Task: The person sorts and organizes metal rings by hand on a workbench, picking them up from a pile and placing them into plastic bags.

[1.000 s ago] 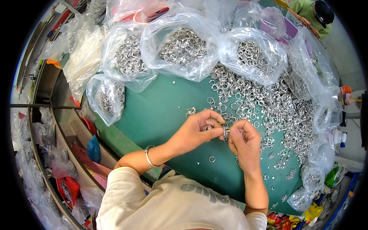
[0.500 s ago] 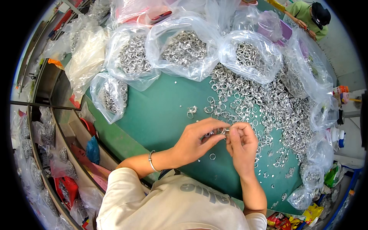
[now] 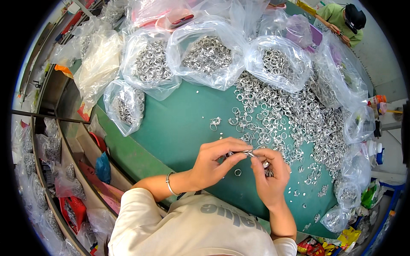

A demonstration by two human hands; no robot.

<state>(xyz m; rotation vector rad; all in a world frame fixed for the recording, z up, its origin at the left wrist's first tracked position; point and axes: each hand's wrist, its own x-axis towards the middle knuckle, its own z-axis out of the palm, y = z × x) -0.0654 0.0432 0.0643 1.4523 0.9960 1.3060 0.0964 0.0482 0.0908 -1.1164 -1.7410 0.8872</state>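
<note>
My left hand (image 3: 213,164), with a bangle on its wrist, is closed in a pinch in front of my chest. Between its thumb and forefinger is a small silver metal ring (image 3: 247,152), and more silver metal shows behind the fingers. Against it rests the thumb tip of my right hand (image 3: 272,181). That hand is curled round several silver rings (image 3: 267,169) near its fingers. A single loose ring (image 3: 238,172) lies on the green tabletop (image 3: 179,123) below the hands. Beyond them sits a small cluster of rings (image 3: 215,123).
A big heap of silver rings (image 3: 316,119) spreads over the table's right side. Clear plastic bags of metal parts, such as the middle bag (image 3: 239,64), line the far edge. Shelves (image 3: 68,158) with bags stand at left. Another person (image 3: 341,21) works at the far right.
Both hands have shifted slightly toward me. My right hand has turned and its fingers have opened out a little, so rings inside it now show.
</note>
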